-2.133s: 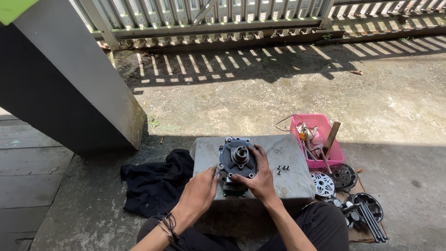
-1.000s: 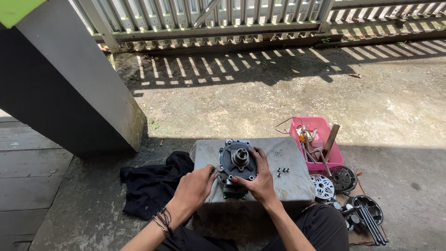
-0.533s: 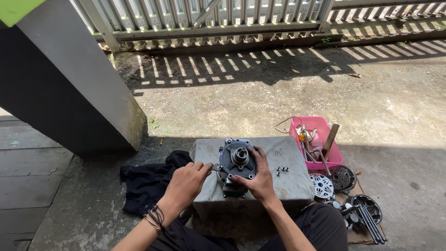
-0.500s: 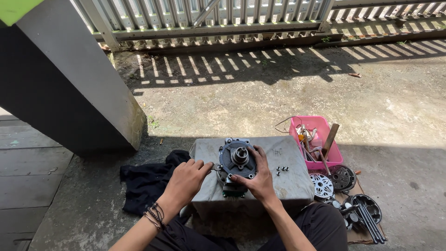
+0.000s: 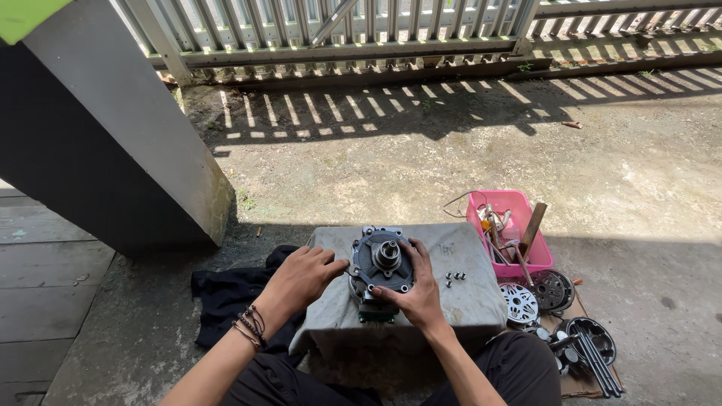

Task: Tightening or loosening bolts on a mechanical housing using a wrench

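Fingers [image 5: 397, 289] of right hand [image 5: 414, 297]: curled around near rim of round grey metal housing [image 5: 380, 263], thumb at its lower edge, gripping it; fingers [image 5: 331, 265] of left hand [image 5: 301, 278]: loosely bent, tips touching housing's left rim, nothing enclosed; dark cord bracelets [image 5: 250, 325] at left wrist. Housing: upright on cloth-covered counter [image 5: 451, 301], central shaft [image 5: 388, 252] pointing up, near middle of top. Small loose bolts [image 5: 453, 278]: on cloth just right of housing. Pink plastic basket [image 5: 519, 207]: on ground right of counter, holding tools. Perforated round discs [image 5: 538, 293]: beside basket. Black cloth [image 5: 229, 297]: on ground left of counter. Concrete pillar [image 5: 113, 135]: well left; metal fence [image 5: 338, 30]: far side of yard.
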